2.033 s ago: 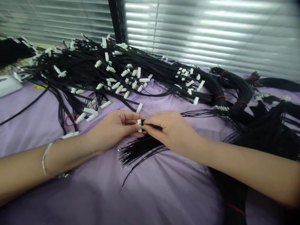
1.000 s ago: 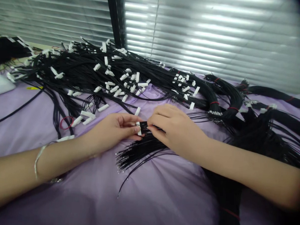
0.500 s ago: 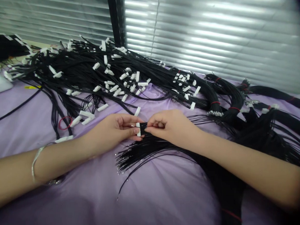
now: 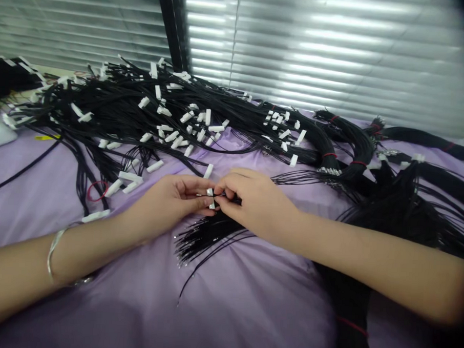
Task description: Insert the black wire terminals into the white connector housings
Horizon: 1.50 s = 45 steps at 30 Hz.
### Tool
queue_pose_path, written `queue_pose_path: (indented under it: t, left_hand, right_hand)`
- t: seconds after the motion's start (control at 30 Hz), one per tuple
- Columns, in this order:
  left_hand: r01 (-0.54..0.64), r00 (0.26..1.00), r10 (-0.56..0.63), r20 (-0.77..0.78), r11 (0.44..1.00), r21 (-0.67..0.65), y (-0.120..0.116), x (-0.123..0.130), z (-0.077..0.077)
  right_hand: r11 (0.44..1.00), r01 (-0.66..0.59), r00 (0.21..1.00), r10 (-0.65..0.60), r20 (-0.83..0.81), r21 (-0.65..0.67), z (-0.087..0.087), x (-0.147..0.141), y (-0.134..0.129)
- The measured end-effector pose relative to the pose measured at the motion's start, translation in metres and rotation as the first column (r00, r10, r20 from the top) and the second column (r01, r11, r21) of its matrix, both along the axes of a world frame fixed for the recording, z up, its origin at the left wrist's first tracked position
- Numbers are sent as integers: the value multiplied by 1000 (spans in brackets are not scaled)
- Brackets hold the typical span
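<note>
Between the thumb and fingers of my left hand (image 4: 179, 196) is a small white connector (image 4: 210, 192), pinched near the middle of the view. My right hand (image 4: 254, 195) is closed right beside it, thumb and forefinger pinching thin black wires (image 4: 236, 199) at the connector's right edge. How far the wire ends sit inside the connector is hidden by the fingers. Just below both hands a fanned bundle of black wires (image 4: 202, 239) with bare metal tips lies on the purple cloth (image 4: 226, 302). One wire curves away from that bundle toward the front.
A large heap of black cables (image 4: 116, 97) with white connectors covers the back left. Black bundles tied with red bands (image 4: 328, 153) lie at the right. A red rubber band (image 4: 97, 190) and a yellow strip (image 4: 48, 136) rest at left. Window blinds (image 4: 318, 49) stand behind.
My right hand has moved slightly left, up against the connector, covering more of the wires. The connector in my left hand has turned a little. The whole view has shifted slightly.
</note>
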<state>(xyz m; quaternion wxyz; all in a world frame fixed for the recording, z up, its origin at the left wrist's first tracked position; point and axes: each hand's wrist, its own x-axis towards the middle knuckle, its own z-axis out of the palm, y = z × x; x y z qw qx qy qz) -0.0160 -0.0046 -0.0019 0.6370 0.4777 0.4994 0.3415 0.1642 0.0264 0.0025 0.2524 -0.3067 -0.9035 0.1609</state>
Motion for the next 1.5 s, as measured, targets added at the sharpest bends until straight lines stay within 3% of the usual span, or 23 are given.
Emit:
queue_pose_path:
  t: [0.17,0.3,0.43,0.53,0.7,0.8,0.97,1.5]
  left_hand:
    - [6,1000,-6,-9,1000,-15,1,0,0]
    - [12,1000,-12,-22,1000,-18,0,0,2]
    - [15,999,-16,-30,1000,-18,1,0,2]
    - [6,999,-7,-40,1000,-21,1,0,1]
    - [-3,1000,2,-23,999,-42,0,-1,3]
    - [45,999,-45,1,998,-47,0,-2,4]
    - [47,999,-46,21,997,-67,2,-3,3]
    - [56,993,-46,112,995,-86,2,-3,2]
  right_hand:
    - [981,-112,994,108,31,158,-3,4,4]
    - [953,-103,988,66,137,285,-7,4,0]
    - [955,-83,969,10,248,285,-9,1,-4]
    - [952,-92,982,38,184,293,-5,2,-2]
    - [985,81,982,-52,-184,155,18,9,-4]
    - [989,43,996,-31,-88,141,24,11,-7]
    - [996,7,989,-20,144,91,12,10,-4]
    - [998,39,995,-34,93,-52,12,13,-1]
